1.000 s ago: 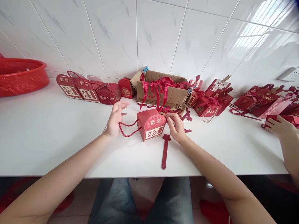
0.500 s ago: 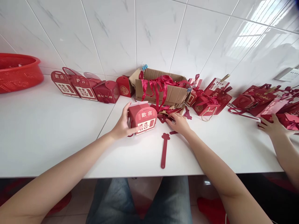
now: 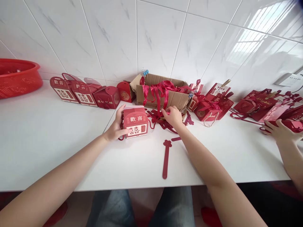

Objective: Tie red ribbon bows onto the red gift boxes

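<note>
My left hand (image 3: 115, 127) is wrapped round the left side of a red paper gift box (image 3: 135, 119), its thumb across the pale front panel. The box stands upright on the table, with a dark red cord (image 3: 151, 124) showing beside it. My right hand (image 3: 174, 118) reaches into a heap of dark red paper strips (image 3: 163, 122) in front of a cardboard box (image 3: 174, 99). A bit of red ribbon (image 3: 168, 113) shows at its pinched fingertips. Nearer me, a flower-topped paper strip (image 3: 166, 160) lies flat; a shorter strip (image 3: 175, 138) is partly under my right forearm.
Several finished-looking red boxes (image 3: 84, 93) line the wall at left, near a red plastic basket (image 3: 21, 77). Red ribbons (image 3: 163, 88) hang over the cardboard box's rim. More ribboned boxes (image 3: 210, 105) stand at right, where another person's hand (image 3: 281, 130) touches one.
The gift box has moved left in my left hand and its front now faces me more squarely. My right hand has shifted up and left over the strips. The view has tilted slightly.
</note>
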Tool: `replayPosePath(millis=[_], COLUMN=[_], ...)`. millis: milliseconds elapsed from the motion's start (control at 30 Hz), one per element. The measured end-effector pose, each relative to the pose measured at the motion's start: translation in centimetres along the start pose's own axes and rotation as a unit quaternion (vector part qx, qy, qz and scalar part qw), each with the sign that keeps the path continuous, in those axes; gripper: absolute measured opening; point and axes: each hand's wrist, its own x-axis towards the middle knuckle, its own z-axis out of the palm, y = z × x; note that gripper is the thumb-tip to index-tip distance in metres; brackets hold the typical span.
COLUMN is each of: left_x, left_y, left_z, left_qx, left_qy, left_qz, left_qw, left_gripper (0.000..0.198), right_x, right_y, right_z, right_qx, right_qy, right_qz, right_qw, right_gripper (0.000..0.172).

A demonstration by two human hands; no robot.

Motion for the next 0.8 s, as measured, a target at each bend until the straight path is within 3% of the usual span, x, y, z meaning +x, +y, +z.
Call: replayPosePath(millis=[67,133,233,300,333,400,467,500,567,633,733,800], left_x=[0.1,0.1,0.0,-0.1,-0.1,-0.2,-0.2,-0.2,-0.2,-0.2,-0.1,-0.1], left_y=[-0.1,0.0,0.4,0.6,0.7,0.8,0.7,0.7,0.5,0.4,0.3,0.2], left_z=[-0.3,-0.3,0.1,0.4,0.5,0.6,0.6,0.6,0.6,0.6,0.6,0.5], left_qx=[-0.01,-0.013,-0.012,-0.016,-0.017,-0.017,-0.017,-0.016,-0.015,-0.025,-0.034,-0.019], left_qy=[0.016,0.013,-0.021,-0.042,-0.046,-0.046,-0.042,-0.038,-0.036,-0.037,-0.036,-0.034], left_qz=[-0.009,-0.009,0.007,0.018,0.019,0.014,0.007,0.004,-0.001,-0.004,-0.004,-0.001], left_qw=[1.0,1.0,1.0,0.999,0.999,0.999,0.999,0.999,0.999,0.999,0.999,0.999], left_gripper=[0.096,0.094,0.091,0.088,0.088,0.09,0.093,0.094,0.095,0.095,0.095,0.097], right_x=[1.3,2.6,4.0,4.2,3.9,2.6,0.7,-0.4,-2.1,-3.0,-2.7,-2.0], right_y=[-0.3,-0.3,-0.4,-0.9,-1.3,-2.1,-2.7,-2.8,-2.9,-2.8,-3.0,-3.2], right_z=[-0.1,-0.6,-2.5,-5.0,-6.7,-10.7,-14.7,-16.3,-18.4,-19.0,-17.8,-16.7], right_qx=[0.051,0.104,0.15,0.206,0.296,0.427,0.488,0.492,0.478,0.45,0.391,0.361], right_qy=[-0.031,-0.079,-0.135,-0.147,-0.143,-0.051,0.066,0.106,0.144,0.127,0.049,0.051], right_qz=[0.088,0.116,0.099,0.072,0.04,-0.012,-0.071,-0.094,-0.121,-0.141,-0.132,-0.148], right_qw=[0.994,0.985,0.974,0.965,0.944,0.903,0.867,0.859,0.858,0.873,0.91,0.919], right_gripper=[0.042,0.041,0.035,0.034,0.031,0.023,0.01,0.013,0.02,0.02,0.013,0.012])
